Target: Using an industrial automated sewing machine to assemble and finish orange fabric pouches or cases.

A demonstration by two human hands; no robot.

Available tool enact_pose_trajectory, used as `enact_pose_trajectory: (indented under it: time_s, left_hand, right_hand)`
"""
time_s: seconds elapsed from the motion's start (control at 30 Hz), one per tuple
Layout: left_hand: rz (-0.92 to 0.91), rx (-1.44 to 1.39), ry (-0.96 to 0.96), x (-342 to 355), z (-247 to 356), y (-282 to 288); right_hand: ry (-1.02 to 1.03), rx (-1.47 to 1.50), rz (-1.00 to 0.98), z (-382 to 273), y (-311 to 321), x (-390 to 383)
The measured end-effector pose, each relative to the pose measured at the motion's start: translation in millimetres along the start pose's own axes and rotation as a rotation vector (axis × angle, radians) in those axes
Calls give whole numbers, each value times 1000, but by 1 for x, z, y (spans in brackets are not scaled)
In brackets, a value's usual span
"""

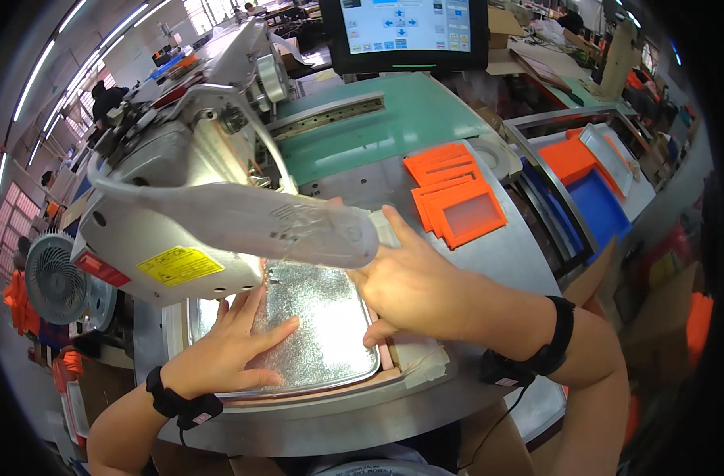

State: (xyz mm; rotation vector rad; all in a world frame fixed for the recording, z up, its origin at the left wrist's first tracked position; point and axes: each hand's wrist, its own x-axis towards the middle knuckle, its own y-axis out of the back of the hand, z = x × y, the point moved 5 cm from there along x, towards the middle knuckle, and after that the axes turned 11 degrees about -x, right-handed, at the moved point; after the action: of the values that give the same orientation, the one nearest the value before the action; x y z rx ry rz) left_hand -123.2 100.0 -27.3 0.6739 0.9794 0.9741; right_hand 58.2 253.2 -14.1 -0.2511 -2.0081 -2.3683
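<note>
A silvery foil-faced panel (318, 325) with rounded corners lies in a shallow pale frame (298, 398) on the metal machine table. My left hand (233, 343) rests flat on the panel's left part, fingers spread and holding nothing. At the panel's right edge is my right hand (417, 289), its thumb and forefinger apart. Some of its other fingers are hidden behind a translucent plastic guard (259, 222). The guard hangs in front of an industrial sewing machine head (163, 230), which also hides the panel's far left corner.
Several orange-bordered pieces (465, 210) lie stacked on the table at the right. Behind them is a green surface (362, 135), with a control screen (409, 28) at the back. A metal rack (564, 214) with a blue tray (600, 206) stands far right. A fan (58, 274) stands left.
</note>
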Motion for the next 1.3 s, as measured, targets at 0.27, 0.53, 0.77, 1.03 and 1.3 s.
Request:
enact_pose_trajectory:
  time_s: [0.27, 0.53, 0.77, 1.03, 1.3]
  left_hand:
    - [100, 11, -87, -5, -5, -4]
    - [96, -22, -105, -1, -10, -9]
    - [101, -14, -120, -2, -12, -12]
    - [146, 1, -140, -8, -18, -12]
    - [150, -2, -129, -7, -17, -11]
  right_hand:
    - [-53, -183, -247, -15, 8, 10]
    - [-28, -133, -211, -10, 4, 3]
    - [30, -55, -215, -7, 5, 3]
    - [35, -101, -240, -15, 10, 13]
    - [28, -72, -219, -12, 7, 11]
